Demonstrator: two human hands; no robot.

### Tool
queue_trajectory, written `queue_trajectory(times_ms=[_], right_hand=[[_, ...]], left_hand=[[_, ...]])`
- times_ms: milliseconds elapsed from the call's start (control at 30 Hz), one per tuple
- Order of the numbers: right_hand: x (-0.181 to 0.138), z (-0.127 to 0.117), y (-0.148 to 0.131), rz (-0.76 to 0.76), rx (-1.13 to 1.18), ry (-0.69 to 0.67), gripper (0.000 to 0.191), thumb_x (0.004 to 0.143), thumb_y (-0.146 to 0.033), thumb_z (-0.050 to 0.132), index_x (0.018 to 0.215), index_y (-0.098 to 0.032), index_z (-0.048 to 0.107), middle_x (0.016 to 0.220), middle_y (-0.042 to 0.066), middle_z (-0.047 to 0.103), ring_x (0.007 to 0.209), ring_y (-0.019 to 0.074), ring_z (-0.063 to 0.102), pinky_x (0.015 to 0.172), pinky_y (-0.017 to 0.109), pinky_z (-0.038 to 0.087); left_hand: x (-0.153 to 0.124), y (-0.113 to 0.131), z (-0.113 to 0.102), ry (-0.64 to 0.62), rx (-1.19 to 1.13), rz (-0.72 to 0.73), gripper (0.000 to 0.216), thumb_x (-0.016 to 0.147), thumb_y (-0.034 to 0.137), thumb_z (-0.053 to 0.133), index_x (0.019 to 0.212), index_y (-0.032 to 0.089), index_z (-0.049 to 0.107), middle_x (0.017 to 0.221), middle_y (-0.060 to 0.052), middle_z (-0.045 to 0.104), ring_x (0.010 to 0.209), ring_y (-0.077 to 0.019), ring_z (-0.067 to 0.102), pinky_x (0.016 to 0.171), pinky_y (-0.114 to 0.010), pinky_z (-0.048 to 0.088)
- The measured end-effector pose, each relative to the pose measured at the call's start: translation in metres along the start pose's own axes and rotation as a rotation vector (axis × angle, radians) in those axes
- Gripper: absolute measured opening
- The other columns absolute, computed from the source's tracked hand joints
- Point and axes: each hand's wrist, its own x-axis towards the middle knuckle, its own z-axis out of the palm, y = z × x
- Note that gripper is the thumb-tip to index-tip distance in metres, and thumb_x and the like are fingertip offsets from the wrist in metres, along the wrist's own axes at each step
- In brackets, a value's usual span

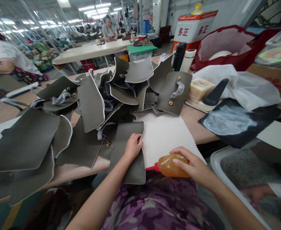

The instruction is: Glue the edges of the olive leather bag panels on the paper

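My left hand grips the right edge of a grey-green leather bag panel, its fingers curled over the border. The panel lies on the table and hangs over its front edge. In my right hand is a squeeze bottle of amber glue, tipped on its side. Its red nozzle points left and meets the panel's lower right edge, or comes very near it. White paper lies beneath, between the two hands. Behind them rises a pile of similar panels, some with wrapped handles and gold fittings.
More panels overhang the table at left. On the right are a yellowish block, a dark-handled tool, a white-smeared black sheet, a red bag and a tin. Another person's hand is over a grey tub.
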Motion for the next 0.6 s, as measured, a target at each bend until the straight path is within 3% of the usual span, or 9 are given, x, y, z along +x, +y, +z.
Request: queue_trajectory(times_ms=[133, 300, 467, 600], right_hand=[[0.005, -0.012, 0.006, 0.157, 0.177, -0.017, 0.026, 0.071, -0.037, 0.054, 0.091, -0.022, 0.058, 0.080, 0.001, 0.060, 0.074, 0.0203, 0.057, 0.067, 0.031, 0.044], [0.013, -0.031, 0.041, 0.334, 0.648, 0.001, 0.025, 0.071, -0.036, 0.059, 0.090, -0.022, 0.057, 0.078, 0.001, 0.062, 0.067, 0.0192, 0.059, 0.055, 0.027, 0.045], [0.029, -0.018, 0.069, 0.260, 0.988, 0.287, 0.030, 0.078, -0.042, 0.044, 0.098, -0.023, 0.056, 0.100, 0.008, 0.063, 0.077, 0.0235, 0.061, 0.063, 0.040, 0.050], [0.040, 0.007, 0.056, 0.176, 1.234, 0.204, 0.040, 0.083, -0.049, 0.032, 0.107, -0.026, 0.052, 0.108, 0.007, 0.060, 0.090, 0.0216, 0.059, 0.086, 0.045, 0.044]], left_hand=[[-0.001, -0.001, 0.001, 0.008, 0.004, 0.005, 0.028, 0.071, 0.005, 0.046, 0.093, 0.016, 0.061, 0.081, -0.003, 0.056, 0.072, -0.0125, 0.052, 0.070, -0.024, 0.044], [-0.001, -0.002, 0.002, 0.012, 0.008, 0.007, 0.027, 0.072, 0.007, 0.048, 0.094, 0.015, 0.060, 0.080, -0.002, 0.056, 0.069, -0.0113, 0.052, 0.068, -0.023, 0.044], [-0.001, -0.006, 0.000, -0.021, 0.014, 0.032, 0.021, 0.078, 0.014, 0.048, 0.096, 0.014, 0.059, 0.083, -0.004, 0.057, 0.067, -0.0110, 0.054, 0.068, -0.024, 0.046], [-0.008, -0.010, -0.009, -0.115, 0.035, 0.105, 0.021, 0.080, 0.011, 0.044, 0.088, 0.015, 0.062, 0.093, -0.006, 0.060, 0.082, -0.0130, 0.058, 0.077, -0.026, 0.047]])
